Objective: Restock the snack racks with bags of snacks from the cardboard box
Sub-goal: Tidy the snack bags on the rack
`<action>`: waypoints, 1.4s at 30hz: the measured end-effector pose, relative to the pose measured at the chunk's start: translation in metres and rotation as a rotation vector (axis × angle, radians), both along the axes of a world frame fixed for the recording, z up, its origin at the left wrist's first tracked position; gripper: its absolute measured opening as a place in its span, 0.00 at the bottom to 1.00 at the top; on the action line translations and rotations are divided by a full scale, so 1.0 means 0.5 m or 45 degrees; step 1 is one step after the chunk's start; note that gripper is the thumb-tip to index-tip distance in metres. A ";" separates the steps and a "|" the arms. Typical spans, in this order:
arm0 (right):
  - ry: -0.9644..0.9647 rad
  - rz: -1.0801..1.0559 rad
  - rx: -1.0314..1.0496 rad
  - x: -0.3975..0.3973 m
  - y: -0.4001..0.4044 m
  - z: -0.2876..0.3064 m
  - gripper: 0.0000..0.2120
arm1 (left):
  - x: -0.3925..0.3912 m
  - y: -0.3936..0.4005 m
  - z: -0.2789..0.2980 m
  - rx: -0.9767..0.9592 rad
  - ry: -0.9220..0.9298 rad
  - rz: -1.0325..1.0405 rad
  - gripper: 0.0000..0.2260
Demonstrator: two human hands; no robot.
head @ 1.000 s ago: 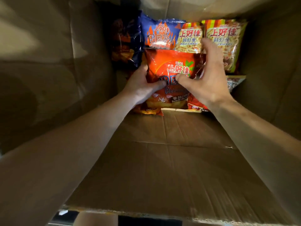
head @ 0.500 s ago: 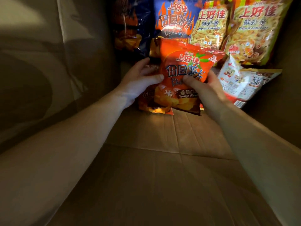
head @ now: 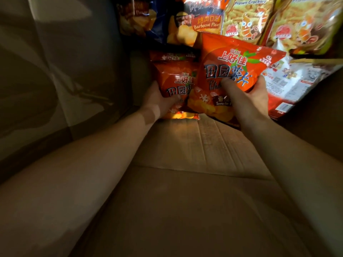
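Both my arms reach deep into the cardboard box (head: 185,201). My right hand (head: 248,97) grips an orange tomato-flavour chip bag (head: 232,71), thumb on its front, and holds it tilted off the box floor. My left hand (head: 159,101) grips a second orange tomato chip bag (head: 174,80) just left of it, thumb across its lower front. A third orange bag (head: 172,56) shows behind that one. The fingers behind both bags are hidden.
Against the far wall stand dark blue barbecue chip bags (head: 194,25) and yellow prawn cracker bags (head: 246,21). A red-and-white bag (head: 289,86) lies face down at the right. Box walls (head: 55,71) close in on both sides; the near floor is bare cardboard.
My right hand has lifted its orange bag up and to the right. My left hand has taken hold of a second orange bag that lay under it. The view moved closer.
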State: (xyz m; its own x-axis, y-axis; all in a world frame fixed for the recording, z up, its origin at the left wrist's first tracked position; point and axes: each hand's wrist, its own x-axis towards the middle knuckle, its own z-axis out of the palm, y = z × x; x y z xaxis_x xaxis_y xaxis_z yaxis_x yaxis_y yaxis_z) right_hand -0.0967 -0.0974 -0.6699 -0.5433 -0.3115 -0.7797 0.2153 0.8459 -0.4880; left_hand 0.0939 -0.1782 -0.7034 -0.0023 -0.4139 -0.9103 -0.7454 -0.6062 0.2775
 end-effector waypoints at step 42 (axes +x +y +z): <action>0.266 0.287 -0.925 0.372 -0.029 1.389 0.30 | 0.560 -0.032 1.474 -1.041 0.534 0.513 0.15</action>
State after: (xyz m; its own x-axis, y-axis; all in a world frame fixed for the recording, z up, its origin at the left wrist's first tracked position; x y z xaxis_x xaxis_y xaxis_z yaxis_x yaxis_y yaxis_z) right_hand 0.0891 -0.1118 0.0244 -0.5196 -0.8236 -0.2273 -0.0805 0.3121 -0.9466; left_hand 0.3741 -0.1943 0.0338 0.0205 -0.9527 -0.3034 -0.2730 -0.2972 0.9149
